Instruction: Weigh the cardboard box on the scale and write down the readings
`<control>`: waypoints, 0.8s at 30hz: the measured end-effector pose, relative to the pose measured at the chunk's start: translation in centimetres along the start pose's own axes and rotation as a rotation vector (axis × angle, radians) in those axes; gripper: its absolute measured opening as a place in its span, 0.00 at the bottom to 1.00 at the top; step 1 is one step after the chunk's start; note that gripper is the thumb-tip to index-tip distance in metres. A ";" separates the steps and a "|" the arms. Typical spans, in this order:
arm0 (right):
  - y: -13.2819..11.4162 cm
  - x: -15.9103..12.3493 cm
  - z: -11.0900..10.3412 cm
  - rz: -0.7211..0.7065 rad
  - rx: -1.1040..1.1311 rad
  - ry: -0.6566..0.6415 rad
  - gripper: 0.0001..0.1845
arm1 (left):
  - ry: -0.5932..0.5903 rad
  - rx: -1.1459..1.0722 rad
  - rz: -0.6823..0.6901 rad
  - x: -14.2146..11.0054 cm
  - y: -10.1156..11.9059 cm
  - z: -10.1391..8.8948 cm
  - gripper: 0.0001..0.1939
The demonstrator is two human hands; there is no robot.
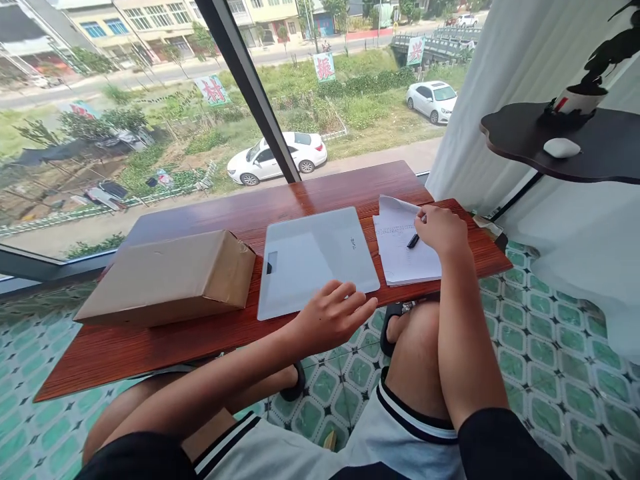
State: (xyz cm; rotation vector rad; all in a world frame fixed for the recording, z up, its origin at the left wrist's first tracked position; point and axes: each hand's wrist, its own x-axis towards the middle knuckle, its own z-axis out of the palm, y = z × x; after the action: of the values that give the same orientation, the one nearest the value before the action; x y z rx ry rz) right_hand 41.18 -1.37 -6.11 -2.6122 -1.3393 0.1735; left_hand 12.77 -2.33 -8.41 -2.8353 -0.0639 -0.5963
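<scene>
My right hand (443, 230) is closed at the upper right of a small stack of written paper sheets (400, 257). Its fingers pinch the top sheet's far corner, and that sheet's far edge is curled up. A black pen (413, 241) lies on the paper just below these fingers, partly hidden by the hand. My left hand (340, 312) hovers at the near edge of a flat white scale (315, 253) with a small dark display. Its fingers are loosely bent and apart, holding nothing. Whether it touches the scale I cannot tell.
A closed cardboard box (165, 273) sits on the left of the reddish wooden table (360, 180). Behind the table is a large window with a dark frame post (255, 87). To the right, a dark stand (530, 133) holds a potted plant and a white object (561, 148).
</scene>
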 end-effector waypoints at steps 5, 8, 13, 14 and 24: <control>1.0 0.8 1.2 0.012 0.026 -0.068 0.16 | -0.039 0.061 0.191 3.8 1.2 2.6 0.17; 1.6 1.1 1.8 0.015 0.034 -0.063 0.18 | -0.068 0.123 0.259 5.4 1.8 5.0 0.21; 2.6 2.0 2.9 0.023 0.072 -0.092 0.21 | -0.060 0.182 0.242 6.3 2.3 7.7 0.22; 2.8 2.2 3.0 0.025 0.081 -0.109 0.21 | -0.060 0.200 0.224 6.2 2.3 7.9 0.22; 3.5 3.5 4.8 0.011 0.089 -0.121 0.20 | -0.018 0.165 0.159 5.7 2.8 9.1 0.20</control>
State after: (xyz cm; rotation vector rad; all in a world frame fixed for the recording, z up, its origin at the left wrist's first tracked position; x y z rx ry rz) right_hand 45.09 0.07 -11.59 -2.5716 -1.3224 0.3897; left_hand 21.85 -2.87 -14.86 -2.6553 0.1037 -0.5064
